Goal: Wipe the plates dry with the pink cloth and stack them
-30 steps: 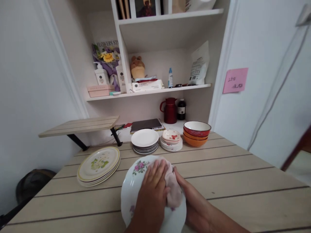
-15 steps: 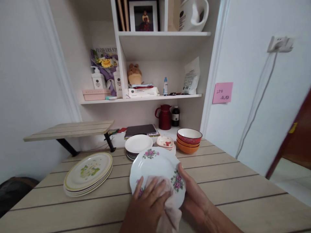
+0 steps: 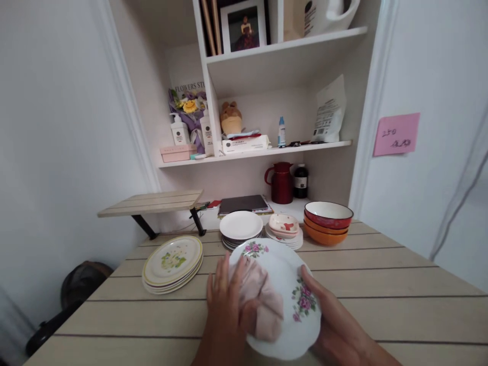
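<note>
A white plate (image 3: 284,272) with a wavy rim and purple flower sprays tilts toward me above the table. My right hand (image 3: 330,312) grips it by the right edge, thumb on the upper face and the other fingers out of sight beneath. Bunched on the plate's left side lies a pale pink cloth (image 3: 265,302). My left hand (image 3: 226,305) holds this cloth against the left rim, thumb over the cloth and fingers pointing away from me.
Plates with a yellow rim (image 3: 173,262) are stacked at the left. Behind my plate stand white plates (image 3: 241,223), small square dishes (image 3: 284,223) and red and orange bowls (image 3: 328,223). A low raised shelf (image 3: 152,202) and a red jug (image 3: 282,183) are farther back.
My left hand and the cloth have slid from the plate's near side to its left rim. The view has turned left and tilted, so the plate appears farther right.
</note>
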Action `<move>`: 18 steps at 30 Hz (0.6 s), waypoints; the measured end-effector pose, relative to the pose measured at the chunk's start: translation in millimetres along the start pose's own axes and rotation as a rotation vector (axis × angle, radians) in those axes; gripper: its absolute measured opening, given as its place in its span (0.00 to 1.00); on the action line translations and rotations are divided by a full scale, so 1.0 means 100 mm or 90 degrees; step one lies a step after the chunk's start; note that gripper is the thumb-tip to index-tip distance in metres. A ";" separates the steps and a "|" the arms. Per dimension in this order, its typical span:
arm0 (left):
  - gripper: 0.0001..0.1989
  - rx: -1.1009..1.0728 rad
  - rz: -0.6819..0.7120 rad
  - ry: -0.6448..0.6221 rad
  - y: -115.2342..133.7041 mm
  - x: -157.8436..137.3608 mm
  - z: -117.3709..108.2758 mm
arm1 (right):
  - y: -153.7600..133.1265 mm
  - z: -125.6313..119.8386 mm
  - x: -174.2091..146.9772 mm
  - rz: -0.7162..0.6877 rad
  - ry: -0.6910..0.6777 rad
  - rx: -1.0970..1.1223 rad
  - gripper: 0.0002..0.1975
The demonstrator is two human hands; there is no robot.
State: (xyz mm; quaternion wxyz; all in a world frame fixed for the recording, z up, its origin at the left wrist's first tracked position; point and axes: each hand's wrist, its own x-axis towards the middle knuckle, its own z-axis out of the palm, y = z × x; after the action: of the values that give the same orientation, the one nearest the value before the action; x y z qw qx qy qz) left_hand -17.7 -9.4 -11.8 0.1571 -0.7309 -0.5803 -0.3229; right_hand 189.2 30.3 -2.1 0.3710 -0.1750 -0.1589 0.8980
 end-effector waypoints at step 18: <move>0.32 -1.419 -0.457 -0.354 0.33 0.05 -0.28 | -0.12 -0.09 -0.02 0.091 0.150 -0.115 0.32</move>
State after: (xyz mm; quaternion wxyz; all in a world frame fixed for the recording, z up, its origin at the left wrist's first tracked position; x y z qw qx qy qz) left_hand 6.2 -31.2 17.0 -0.7901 -0.3066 -0.1669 -0.5039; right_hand 201.7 38.5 -4.6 0.3047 -0.3229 -0.1813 0.8775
